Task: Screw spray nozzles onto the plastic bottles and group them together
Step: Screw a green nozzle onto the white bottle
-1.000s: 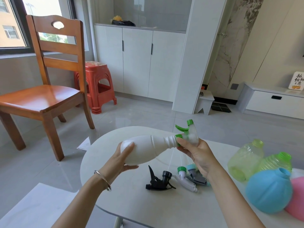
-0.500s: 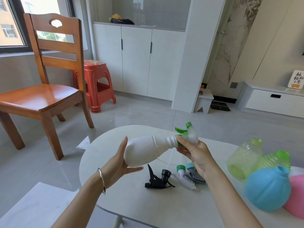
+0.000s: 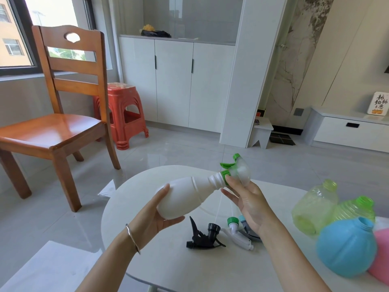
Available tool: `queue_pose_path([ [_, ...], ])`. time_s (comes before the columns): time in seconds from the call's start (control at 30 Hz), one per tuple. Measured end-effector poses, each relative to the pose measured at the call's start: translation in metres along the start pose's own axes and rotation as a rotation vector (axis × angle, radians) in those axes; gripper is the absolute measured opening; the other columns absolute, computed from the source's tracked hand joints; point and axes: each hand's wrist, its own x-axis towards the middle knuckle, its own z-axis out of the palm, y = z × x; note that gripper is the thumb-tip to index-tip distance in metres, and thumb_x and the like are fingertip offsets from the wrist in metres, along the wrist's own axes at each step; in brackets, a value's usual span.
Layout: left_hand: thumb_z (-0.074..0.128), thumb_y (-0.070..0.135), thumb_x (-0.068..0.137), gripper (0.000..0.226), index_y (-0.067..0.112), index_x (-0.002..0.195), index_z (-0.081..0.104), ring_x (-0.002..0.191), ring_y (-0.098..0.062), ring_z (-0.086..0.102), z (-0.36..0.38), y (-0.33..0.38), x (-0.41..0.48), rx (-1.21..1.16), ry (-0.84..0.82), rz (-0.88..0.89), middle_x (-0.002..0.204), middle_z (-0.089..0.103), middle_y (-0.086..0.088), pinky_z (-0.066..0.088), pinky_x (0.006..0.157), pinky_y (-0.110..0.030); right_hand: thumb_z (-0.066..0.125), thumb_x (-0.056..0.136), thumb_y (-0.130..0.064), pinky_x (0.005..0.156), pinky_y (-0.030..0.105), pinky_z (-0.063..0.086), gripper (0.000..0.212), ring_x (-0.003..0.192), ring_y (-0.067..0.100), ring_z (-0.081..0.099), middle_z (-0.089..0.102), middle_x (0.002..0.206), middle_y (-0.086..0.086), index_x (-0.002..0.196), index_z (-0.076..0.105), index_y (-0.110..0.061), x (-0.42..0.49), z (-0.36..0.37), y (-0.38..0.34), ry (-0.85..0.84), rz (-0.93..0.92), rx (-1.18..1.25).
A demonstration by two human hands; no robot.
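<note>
My left hand (image 3: 153,216) cups the base of a white plastic bottle (image 3: 185,197), held tilted above the white table (image 3: 168,262). A white and green spray nozzle (image 3: 237,170) sits on the bottle's neck. My right hand (image 3: 249,202) touches the nozzle's green collar with its fingertips, palm loosened and facing up. On the table below lie a black nozzle (image 3: 203,236), a white nozzle with a green collar (image 3: 236,233) and a grey-blue nozzle (image 3: 247,229), partly hidden by my right wrist. Two green bottles (image 3: 313,206) (image 3: 355,209), a blue bottle (image 3: 347,247) and a pink bottle (image 3: 381,258) lie at the right.
A wooden chair (image 3: 56,114) stands on the floor to the left, a red plastic stool (image 3: 124,114) behind it. White cabinets (image 3: 174,83) line the far wall. The table's rounded far edge is just beyond my hands.
My right hand has loosened on the nozzle, from a full grip to fingertips on the collar. The bottle has tipped neck-up slightly and sits a little lower in my left palm.
</note>
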Motion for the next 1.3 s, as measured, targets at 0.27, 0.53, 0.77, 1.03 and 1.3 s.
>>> queue_pose_path([
  [0.27, 0.076, 0.044, 0.058, 0.058, 0.028, 0.113, 0.064, 0.100, -0.024, 0.069, 0.004, 0.003, -0.007, 0.063, -0.065, 0.075, 0.108, 0.072, 0.001, 0.058, 0.074, -0.038, 0.071, 0.072, -0.026, 0.082, 0.022, 0.053, 0.028, 0.098, 0.011, 0.064, 0.073, 0.097, -0.002, 0.097, 0.071, -0.013, 0.002, 0.008, 0.003, 0.138, 0.006, 0.085],
  [0.53, 0.075, 0.044, 0.060, 0.052, 0.028, 0.110, 0.068, 0.098, -0.025, 0.069, 0.005, -0.003, -0.007, -0.001, -0.081, 0.013, 0.105, 0.072, -0.003, 0.058, 0.073, -0.038, 0.063, 0.075, -0.032, 0.093, 0.027, 0.046, 0.024, 0.109, 0.009, 0.064, 0.072, 0.111, -0.002, 0.093, 0.073, -0.019, -0.001, 0.017, 0.003, -0.024, 0.075, 0.212],
  [0.77, 0.078, 0.040, 0.058, 0.069, 0.019, 0.120, 0.055, 0.101, -0.027, 0.068, 0.012, -0.005, -0.009, 0.058, -0.046, 0.084, 0.121, 0.061, -0.009, 0.057, 0.075, -0.041, 0.069, 0.068, -0.033, 0.087, 0.025, 0.047, 0.032, 0.109, 0.008, 0.063, 0.071, 0.113, -0.001, 0.095, 0.071, -0.017, -0.001, 0.021, -0.002, 0.074, 0.100, 0.278],
  [1.03, 0.080, 0.039, 0.057, 0.062, 0.026, 0.113, 0.059, 0.110, -0.030, 0.062, 0.010, -0.007, -0.010, 0.165, 0.009, 0.180, 0.119, 0.061, -0.006, 0.054, 0.087, -0.053, 0.070, 0.067, -0.033, 0.099, 0.026, 0.040, 0.028, 0.108, 0.005, 0.062, 0.071, 0.113, -0.002, 0.091, 0.071, -0.018, 0.002, 0.024, -0.002, 0.117, 0.127, 0.296],
  [1.3, 0.078, 0.042, 0.056, 0.057, 0.031, 0.109, 0.060, 0.102, -0.019, 0.064, 0.008, 0.000, -0.014, 0.221, 0.028, 0.243, 0.110, 0.065, 0.003, 0.055, 0.087, -0.050, 0.070, 0.067, -0.038, 0.104, 0.027, 0.037, 0.028, 0.111, 0.004, 0.061, 0.071, 0.114, -0.004, 0.089, 0.074, -0.022, 0.001, 0.029, -0.002, 0.074, 0.097, 0.239],
])
